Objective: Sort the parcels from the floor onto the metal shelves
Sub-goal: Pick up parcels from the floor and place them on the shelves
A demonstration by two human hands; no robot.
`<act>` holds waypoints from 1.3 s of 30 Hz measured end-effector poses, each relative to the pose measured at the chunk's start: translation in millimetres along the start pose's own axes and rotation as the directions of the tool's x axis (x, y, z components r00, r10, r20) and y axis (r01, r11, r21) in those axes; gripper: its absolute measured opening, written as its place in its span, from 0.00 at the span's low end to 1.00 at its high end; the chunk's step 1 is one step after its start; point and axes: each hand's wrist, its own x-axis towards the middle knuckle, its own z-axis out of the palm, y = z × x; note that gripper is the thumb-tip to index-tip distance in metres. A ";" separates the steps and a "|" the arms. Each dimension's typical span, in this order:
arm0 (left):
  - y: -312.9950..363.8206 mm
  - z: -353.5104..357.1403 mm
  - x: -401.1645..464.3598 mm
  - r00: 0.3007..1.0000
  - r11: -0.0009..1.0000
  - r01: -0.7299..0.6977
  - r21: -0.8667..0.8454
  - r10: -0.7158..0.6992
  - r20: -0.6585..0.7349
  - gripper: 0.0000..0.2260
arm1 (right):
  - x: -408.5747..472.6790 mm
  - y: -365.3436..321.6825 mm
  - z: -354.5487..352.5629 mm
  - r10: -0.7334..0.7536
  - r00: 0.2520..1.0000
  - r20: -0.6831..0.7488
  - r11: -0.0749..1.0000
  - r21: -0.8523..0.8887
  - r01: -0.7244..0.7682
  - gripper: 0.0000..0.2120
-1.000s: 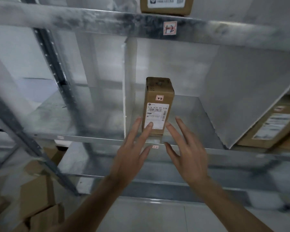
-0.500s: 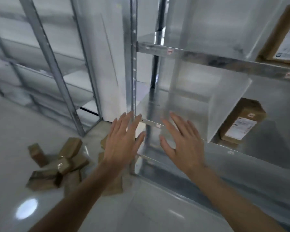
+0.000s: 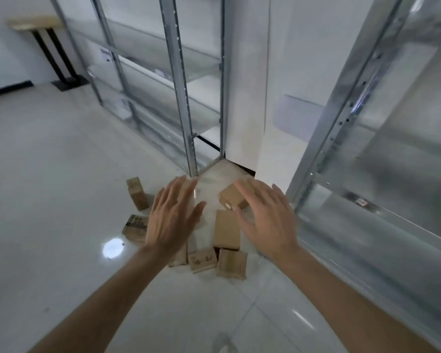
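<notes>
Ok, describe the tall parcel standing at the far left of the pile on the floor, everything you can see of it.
The tall parcel is a narrow box of plain brown cardboard, standing on end on the glossy pale floor. Its top face carries a faint dark print, too blurred to read. It looks closed and undamaged. It stands at the far left edge of the cluster, apart from the flat printed parcel lying nearer the camera. The left hand hovers to its right, not touching it. Nothing rests on it.
</notes>
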 end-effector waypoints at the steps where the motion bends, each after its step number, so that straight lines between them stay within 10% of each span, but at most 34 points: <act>1: -12.8 12.5 5.6 1.000 1.000 -0.006 0.003 0.005 0.017 0.26 | 9.4 5.2 18.4 0.005 0.999 0.034 1.000 0.003 -0.005 0.25; 11: -144.3 202.4 54.5 0.963 0.985 0.174 0.002 -0.171 0.206 0.24 | 64.6 83.5 252.4 0.131 0.961 0.242 0.985 0.077 -0.153 0.25; 27: -342.0 529.9 -135.5 0.730 0.858 0.513 0.031 -0.455 0.510 0.27 | -70.4 149.0 619.2 0.315 0.773 0.551 0.931 -0.020 -0.365 0.25; 39: -388.9 647.2 -188.2 0.603 0.815 0.570 0.104 -0.501 0.621 0.28 | -123.9 174.1 753.9 0.294 0.693 0.658 0.950 -0.124 -0.285 0.29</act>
